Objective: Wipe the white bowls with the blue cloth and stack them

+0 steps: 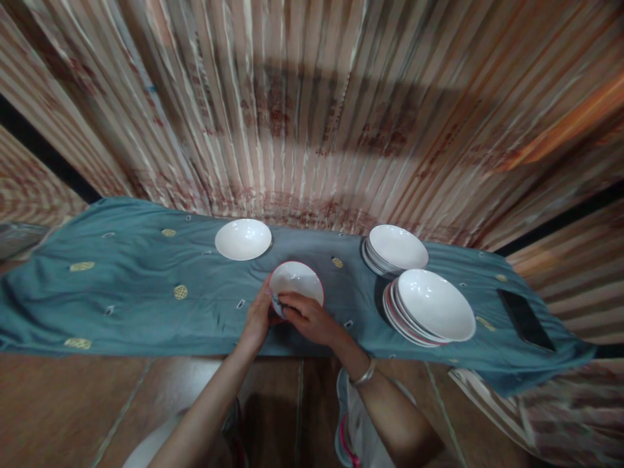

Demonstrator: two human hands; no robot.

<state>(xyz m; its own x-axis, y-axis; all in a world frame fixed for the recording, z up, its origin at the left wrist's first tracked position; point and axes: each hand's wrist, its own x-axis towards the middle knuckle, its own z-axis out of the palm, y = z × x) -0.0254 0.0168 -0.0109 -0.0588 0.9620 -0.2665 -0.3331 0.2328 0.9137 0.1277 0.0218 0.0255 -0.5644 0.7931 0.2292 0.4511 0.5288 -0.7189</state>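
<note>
A white bowl with a red rim is tilted over the near middle of the table, its inside facing up towards me. My left hand is closed on the bowl's left side, fingers underneath and partly hidden. Inside the bowl, near its close edge, my right hand is curled around a small grey-blue cloth-like piece, mostly hidden by the fingers. A bracelet is on the right wrist. Just beyond, to the left, a shallow white bowl rests upright by itself.
To the right stand two stacks of white bowls, one farther back and a nearer, leaning one. A black phone lies near the right end. The table has a teal patterned cloth; striped curtains hang behind it.
</note>
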